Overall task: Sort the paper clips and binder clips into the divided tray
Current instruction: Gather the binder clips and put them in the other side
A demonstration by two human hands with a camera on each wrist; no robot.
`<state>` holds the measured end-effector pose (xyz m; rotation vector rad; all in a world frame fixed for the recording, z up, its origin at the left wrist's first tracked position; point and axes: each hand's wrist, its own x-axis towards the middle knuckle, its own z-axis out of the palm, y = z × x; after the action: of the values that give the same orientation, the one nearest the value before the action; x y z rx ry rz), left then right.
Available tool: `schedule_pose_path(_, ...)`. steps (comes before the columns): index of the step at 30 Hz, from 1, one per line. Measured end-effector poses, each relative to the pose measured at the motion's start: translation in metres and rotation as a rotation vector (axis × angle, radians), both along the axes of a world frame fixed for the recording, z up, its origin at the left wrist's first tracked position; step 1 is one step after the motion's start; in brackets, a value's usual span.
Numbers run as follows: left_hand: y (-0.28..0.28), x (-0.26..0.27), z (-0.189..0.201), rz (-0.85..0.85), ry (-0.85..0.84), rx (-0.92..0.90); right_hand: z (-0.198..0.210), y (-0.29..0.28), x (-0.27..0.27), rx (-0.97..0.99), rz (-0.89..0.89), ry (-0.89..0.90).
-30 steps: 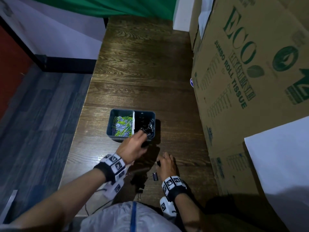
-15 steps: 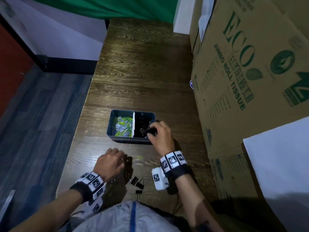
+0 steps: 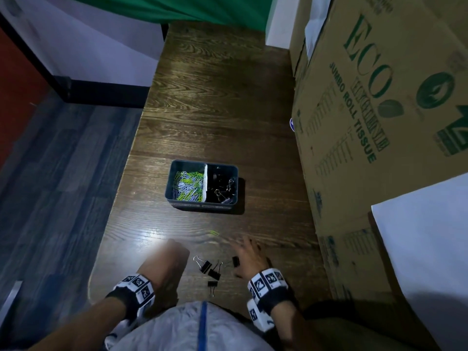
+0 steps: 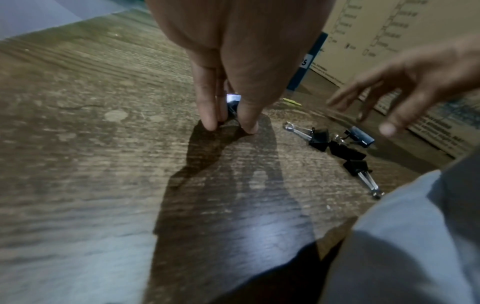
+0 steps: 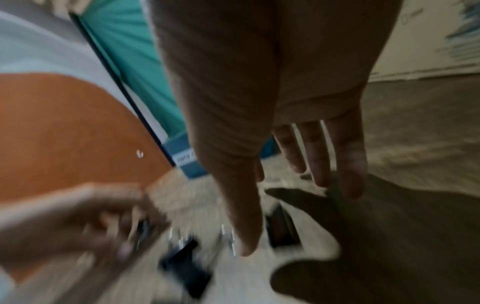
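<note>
The blue divided tray [image 3: 174, 200] sits mid-table, with coloured paper clips [image 3: 188, 184] in its left half and black binder clips [image 3: 221, 190] in its right. Several loose binder clips [image 3: 205, 266] lie near the table's front edge, and one green paper clip [image 3: 214, 233] lies beyond them. My left hand [image 4: 231, 125], fingertips down on the wood to the left of the loose clips, pinches a small black binder clip [image 4: 232, 108]. Over the right end of the group my right hand [image 3: 247, 252] hovers with straight, spread fingers and holds nothing. One binder clip [image 5: 281, 226] lies under it.
A tall cardboard box [image 3: 367, 122] printed with green lettering walls the table's right side close to my right hand. The wooden table [image 3: 215, 110] runs on beyond the tray. Its left edge drops to a grey floor [image 3: 63, 186].
My right hand has come back from the tray's right compartment to the loose clips, fingers now spread and empty. My left hand stayed near the front edge, down on a binder clip.
</note>
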<state>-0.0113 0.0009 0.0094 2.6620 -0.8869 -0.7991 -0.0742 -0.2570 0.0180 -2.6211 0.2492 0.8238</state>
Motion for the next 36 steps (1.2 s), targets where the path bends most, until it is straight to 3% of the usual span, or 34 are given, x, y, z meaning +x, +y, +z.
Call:
schedule_pose_path(5,-0.004,0.005,-0.002,0.062,0.002,0.059,-0.02,0.01,-0.026,-0.07,0.012,-0.087)
schedule_pose_path(12,-0.016,-0.01,0.005,-0.365,0.053,0.105,-0.029,0.021,-0.03,-0.051,0.048,-0.172)
schedule_pose_path(15,-0.026,-0.01,0.0,-0.399,0.004,0.151,-0.028,0.02,-0.03,-0.02,0.042,-0.177)
schedule_pose_path(21,-0.043,-0.007,0.001,-0.347,-0.018,0.218,-0.024,0.017,-0.029,0.034,-0.012,-0.158)
schedule_pose_path(27,-0.036,-0.001,-0.003,-0.167,0.025,0.081,0.003,0.012,-0.009,0.025,-0.169,-0.207)
schedule_pose_path(32,-0.034,0.002,0.008,-0.118,0.023,0.042,0.044,0.008,0.052,0.134,-0.295,-0.405)
schedule_pose_path(36,-0.047,0.02,0.033,-0.117,-0.046,-0.114,0.073,0.002,0.106,0.246,-0.392,-0.66)
